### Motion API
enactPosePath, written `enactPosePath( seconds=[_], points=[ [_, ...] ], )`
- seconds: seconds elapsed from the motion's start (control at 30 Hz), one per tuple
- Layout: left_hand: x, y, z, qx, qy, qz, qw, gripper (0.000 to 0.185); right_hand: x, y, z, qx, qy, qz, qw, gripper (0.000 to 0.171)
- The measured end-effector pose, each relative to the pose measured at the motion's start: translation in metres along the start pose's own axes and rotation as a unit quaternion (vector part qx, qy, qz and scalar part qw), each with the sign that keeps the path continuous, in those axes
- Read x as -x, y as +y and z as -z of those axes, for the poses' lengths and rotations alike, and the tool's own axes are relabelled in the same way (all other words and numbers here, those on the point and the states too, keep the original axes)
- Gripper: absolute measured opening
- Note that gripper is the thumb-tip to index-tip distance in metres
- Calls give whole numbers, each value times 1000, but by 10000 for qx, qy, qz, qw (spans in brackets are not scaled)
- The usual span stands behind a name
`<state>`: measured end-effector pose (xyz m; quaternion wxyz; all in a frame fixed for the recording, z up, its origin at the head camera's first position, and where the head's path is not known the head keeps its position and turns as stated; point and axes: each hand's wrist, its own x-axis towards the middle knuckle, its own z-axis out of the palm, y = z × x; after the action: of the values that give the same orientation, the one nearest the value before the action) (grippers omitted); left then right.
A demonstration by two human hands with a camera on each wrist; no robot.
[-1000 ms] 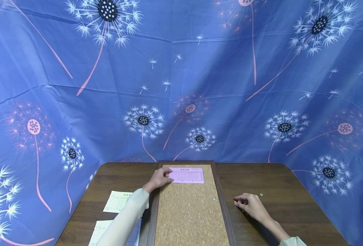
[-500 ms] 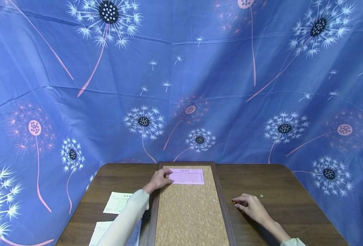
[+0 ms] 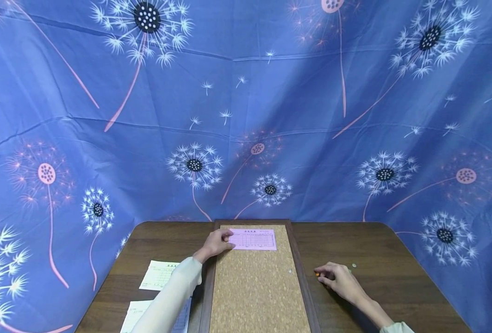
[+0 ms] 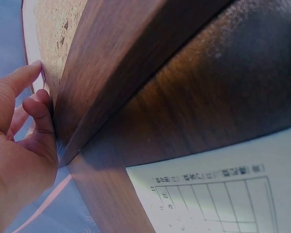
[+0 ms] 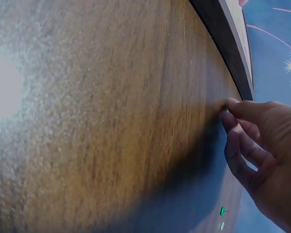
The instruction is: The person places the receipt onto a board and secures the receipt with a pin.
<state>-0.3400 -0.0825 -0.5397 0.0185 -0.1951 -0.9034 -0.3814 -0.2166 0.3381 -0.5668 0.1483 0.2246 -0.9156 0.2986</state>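
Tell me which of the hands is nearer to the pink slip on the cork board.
Left. The left hand rests its fingers on the pink slip's left edge. The right hand is apart on the table, right of the cork board.

Even, soft light; wide-angle bending at edges; wrist views blurred with glare.
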Motion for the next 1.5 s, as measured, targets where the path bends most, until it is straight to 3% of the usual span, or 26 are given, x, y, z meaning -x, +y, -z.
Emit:
enactPosePath(
  seconds=[0.13,0.47,0.8,1.2,1.5],
  points=[
    [0,-1,0,-48,-33,20,10000,42,0,-2,-1,109,194,-171,9996,19],
    [-2,-4,-4,-17,14,-256,9997,37,-3,-6,2,-14,-520,-1072,9929,14],
    [-3,-5,-5,-6,59,-203,9998,38,-4,-8,1,-214,-444,-936,9944,10],
    [-3,-6,-3,58,20,-187,9998,39,-11,-8,-1,-767,-110,-1533,9851,16],
    [-3,-6,-2,-41,49,-129,9999,39,-19,-13,-4,-901,43,-1401,9860,18]
  ],
)
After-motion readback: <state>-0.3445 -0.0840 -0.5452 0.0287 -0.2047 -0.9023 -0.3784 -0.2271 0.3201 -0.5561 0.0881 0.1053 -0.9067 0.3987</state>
